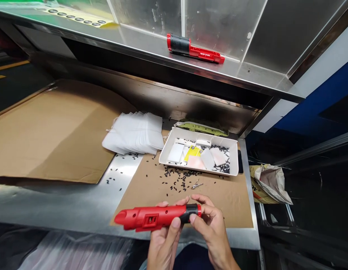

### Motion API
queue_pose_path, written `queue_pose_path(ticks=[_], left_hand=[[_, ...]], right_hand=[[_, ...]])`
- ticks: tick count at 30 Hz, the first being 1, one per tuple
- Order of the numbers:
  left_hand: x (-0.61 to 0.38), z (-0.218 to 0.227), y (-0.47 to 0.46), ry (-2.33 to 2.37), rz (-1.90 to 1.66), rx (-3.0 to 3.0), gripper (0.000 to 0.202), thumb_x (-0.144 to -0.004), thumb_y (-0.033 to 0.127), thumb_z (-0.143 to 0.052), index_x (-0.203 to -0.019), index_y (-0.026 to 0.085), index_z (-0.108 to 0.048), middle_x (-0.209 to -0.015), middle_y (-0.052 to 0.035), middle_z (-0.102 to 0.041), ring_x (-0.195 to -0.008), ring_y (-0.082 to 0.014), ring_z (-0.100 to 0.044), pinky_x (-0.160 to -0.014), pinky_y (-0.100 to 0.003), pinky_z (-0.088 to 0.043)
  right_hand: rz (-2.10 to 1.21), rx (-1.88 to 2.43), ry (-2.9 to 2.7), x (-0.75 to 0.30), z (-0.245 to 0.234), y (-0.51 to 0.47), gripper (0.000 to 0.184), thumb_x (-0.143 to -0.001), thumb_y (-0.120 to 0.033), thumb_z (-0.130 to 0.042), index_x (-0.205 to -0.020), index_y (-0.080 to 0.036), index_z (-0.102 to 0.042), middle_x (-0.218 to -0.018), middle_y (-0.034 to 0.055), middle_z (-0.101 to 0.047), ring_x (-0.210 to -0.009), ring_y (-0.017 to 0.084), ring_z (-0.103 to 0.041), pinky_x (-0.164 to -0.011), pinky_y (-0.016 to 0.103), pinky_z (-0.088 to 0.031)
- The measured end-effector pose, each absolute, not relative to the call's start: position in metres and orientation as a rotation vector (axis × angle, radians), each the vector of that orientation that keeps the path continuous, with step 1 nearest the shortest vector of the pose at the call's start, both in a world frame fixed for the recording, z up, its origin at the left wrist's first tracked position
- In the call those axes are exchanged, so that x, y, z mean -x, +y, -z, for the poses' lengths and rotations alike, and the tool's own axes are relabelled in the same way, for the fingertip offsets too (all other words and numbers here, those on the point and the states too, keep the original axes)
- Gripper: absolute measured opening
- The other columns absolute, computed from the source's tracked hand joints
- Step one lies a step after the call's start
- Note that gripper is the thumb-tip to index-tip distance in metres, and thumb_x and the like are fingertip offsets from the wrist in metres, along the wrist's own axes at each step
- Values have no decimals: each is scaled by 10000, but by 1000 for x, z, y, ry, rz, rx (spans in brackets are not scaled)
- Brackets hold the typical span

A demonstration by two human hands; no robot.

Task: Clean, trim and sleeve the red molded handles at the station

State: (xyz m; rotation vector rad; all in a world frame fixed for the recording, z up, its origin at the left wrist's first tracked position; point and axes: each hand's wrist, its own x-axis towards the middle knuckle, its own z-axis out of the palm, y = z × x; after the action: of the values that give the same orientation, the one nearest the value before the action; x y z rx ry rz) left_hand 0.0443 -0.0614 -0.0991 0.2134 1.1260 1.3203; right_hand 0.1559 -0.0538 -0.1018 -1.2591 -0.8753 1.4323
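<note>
Bottom centre of the frame, a red-and-black plastic housing [154,217] lies directly in both hands, with nothing obstructing it. The left hand [162,251] cradles it from below, thumb pressed against its side; the right hand [210,232] pinches its black collar between thumb and fingers. A stainless steel bench [78,208] spans the lower frame, with a steel shelf [232,71] above carrying a second red housing [190,47]. Brown cardboard [50,131] lies at left, a kraft paper sheet [215,206] at right. Centre right sits a white tray [202,132] holding packets, beside stacked white bags [134,133]. Small black pieces [179,176] lie scattered on the paper; a small metal clip [197,185] lies just above the hands, not touching.
</note>
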Motion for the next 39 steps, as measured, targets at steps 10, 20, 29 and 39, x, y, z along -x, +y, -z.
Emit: queue_pose_path(ticks=[10,20,29,39], left_hand=[[-45,103,-36,1133,-1298,-257,691,-590,463,-885,-1122,283,-482,-1085,-50,-748,-1156,-289,-630,-1015,-393,-501],[-57,93,-35,1183,-1651,-741,302,-750,288,-792,-875,327,-520,-956,33,-729,-1116,-246,-636,-1086,-402,-429],[-28,87,-5,1095,-1317,-126,787,-514,437,-930,-1193,332,-545,-968,-11,-769,-1045,-313,-689,-1029,-477,-493],[-24,79,-6,1016,-1227,109,801,-403,339,-978,-1130,317,-643,-908,-20,-778,-836,-227,-743,-648,-196,-607]], right_hand=[[-1370,1281,-891,-159,101,-30,242,-748,-434,-724,-764,-194,-743,-1177,131,-583,-1175,304,-549,-1014,426,-402],[-1307,1289,-888,-151,97,-22,169,-776,-366,-694,-790,-202,-730,-1111,118,-684,-1212,281,-543,-1100,445,-344],[-1213,1399,-994,-162,80,-31,186,-796,-406,-706,-770,-232,-646,-1283,82,-622,-1285,283,-495,-1116,470,-316],[-1113,1341,-1284,-142,68,-43,297,-935,-441,-536,-1152,-300,-682,-1505,51,-440,-1481,298,-193,-1188,574,-180]])
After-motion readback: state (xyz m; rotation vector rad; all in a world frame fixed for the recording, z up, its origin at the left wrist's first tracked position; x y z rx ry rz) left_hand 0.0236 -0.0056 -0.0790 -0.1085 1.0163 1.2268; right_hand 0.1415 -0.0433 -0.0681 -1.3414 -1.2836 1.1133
